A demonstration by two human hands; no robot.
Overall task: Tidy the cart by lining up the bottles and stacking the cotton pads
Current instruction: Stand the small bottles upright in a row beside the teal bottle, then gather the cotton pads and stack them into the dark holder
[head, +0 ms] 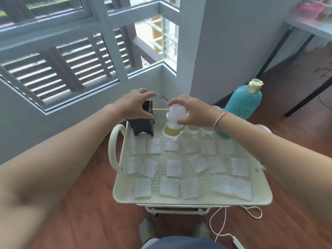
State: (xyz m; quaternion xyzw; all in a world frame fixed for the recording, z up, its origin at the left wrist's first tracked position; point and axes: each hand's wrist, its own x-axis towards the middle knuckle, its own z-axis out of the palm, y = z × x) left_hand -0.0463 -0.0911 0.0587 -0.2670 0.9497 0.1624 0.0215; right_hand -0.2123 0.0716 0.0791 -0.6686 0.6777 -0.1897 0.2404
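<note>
Both hands are up at the far edge of the cart (193, 199). The left hand (133, 103) is wrapped around the top of the black bottle (143, 123) in the far left corner. The right hand (190, 109) pinches the frosted cap of the clear bottle (171, 131), just beside the black one. The teal bottle (244, 105) stands at the far right, past the right wrist. Cotton pads (173, 168) lie spread in loose rows nearer the person, well clear of both hands.
</note>
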